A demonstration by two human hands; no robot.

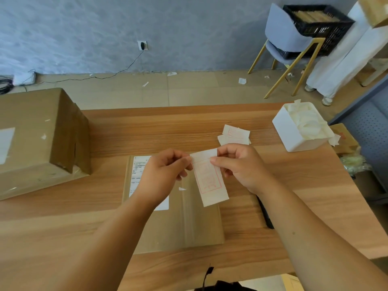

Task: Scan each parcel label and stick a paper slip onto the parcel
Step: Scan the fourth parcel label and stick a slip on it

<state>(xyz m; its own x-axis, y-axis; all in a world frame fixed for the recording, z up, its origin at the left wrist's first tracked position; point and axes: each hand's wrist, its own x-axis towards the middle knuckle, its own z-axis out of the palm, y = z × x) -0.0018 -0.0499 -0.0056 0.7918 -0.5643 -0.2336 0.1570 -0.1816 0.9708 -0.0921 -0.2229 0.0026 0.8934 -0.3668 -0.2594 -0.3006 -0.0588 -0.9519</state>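
While left hand (165, 172) and right hand (241, 164) pinch the paper slip (211, 181) top, suggest peeling slowly, sticking clear of parcel label (137, 175).

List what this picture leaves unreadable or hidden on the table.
Head view only:
1. Shipping label: print too small; left hand covers part.
2. Paper slip: red print blurred.
3. Black object: mostly behind the right forearm.
4. Large cardboard box: cut off by the left edge.

Both bare forearms reach forward and converge; left hand (164, 169) and right hand (241, 164) (fingers curled) pinch one paper slip (210, 182).
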